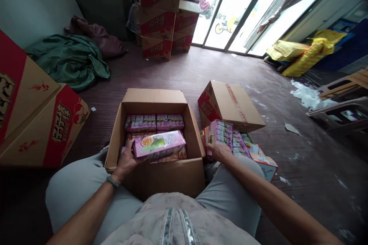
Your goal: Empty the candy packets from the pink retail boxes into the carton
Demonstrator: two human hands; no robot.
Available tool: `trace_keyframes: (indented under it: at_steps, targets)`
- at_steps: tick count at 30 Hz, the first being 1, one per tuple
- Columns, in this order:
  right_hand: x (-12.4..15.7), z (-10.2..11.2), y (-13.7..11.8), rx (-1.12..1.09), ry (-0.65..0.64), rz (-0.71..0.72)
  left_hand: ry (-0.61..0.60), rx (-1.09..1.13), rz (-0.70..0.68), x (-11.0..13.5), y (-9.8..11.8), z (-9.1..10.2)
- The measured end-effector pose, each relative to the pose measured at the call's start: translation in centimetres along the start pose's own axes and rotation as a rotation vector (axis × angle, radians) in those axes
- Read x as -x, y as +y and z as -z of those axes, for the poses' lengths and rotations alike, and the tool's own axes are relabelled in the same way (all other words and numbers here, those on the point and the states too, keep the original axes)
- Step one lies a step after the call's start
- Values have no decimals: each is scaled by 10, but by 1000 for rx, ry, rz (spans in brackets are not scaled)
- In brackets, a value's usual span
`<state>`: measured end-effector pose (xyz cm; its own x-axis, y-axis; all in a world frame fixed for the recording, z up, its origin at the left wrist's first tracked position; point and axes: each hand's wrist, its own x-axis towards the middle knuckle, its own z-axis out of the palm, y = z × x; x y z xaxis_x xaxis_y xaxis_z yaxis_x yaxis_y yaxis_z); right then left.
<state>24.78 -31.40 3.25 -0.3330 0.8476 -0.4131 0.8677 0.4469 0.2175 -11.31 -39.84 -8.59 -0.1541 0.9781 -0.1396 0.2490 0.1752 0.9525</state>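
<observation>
Between my knees stands an open cardboard box [163,176] with its far flap folded outward. Rows of purple snack packs [140,123] lie inside it, with some orange-brown packs partly hidden below. My left hand [126,161] grips the left end of a purple and white snack pack [161,143], held tilted over the box. Right of the box, my right hand [219,151] is closed round the near edge of another purple pack [222,132]. More purple packs [240,143] lie beside that hand, near an orange and white carton [266,164].
A taped cardboard box [232,105] sits ahead on the right. Large red and brown cartons [61,126] stand at the left, and stacked cartons [158,19] at the back. Green cloth [69,59] lies on the floor. Yellow sacks [304,51] rest near the glass door.
</observation>
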Motion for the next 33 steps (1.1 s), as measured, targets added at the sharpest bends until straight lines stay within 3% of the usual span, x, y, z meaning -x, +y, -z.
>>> trace_keyframes:
  at_steps: [2,6,9,12,17,21,25,33]
  targets:
    - [1,0,1,-53,82,-32,10,-37,12,-5,-1,-1]
    - [-11,25,-47,-203,205,140,-42,-138,-79,-6,9,-14]
    - [-9,50,-80,-232,221,303,-31,-116,-124,5,22,-17]
    - [0,64,-94,-217,216,403,-18,-74,-133,23,30,-18]
    - [2,68,-120,-142,96,493,30,-63,-99,42,23,-27]
    - [-4,71,-142,-73,117,503,27,3,-104,45,13,-30]
    - [-9,78,-146,17,100,501,8,80,-58,48,13,-27]
    - [-18,72,-126,134,54,515,25,-8,-117,56,6,-28]
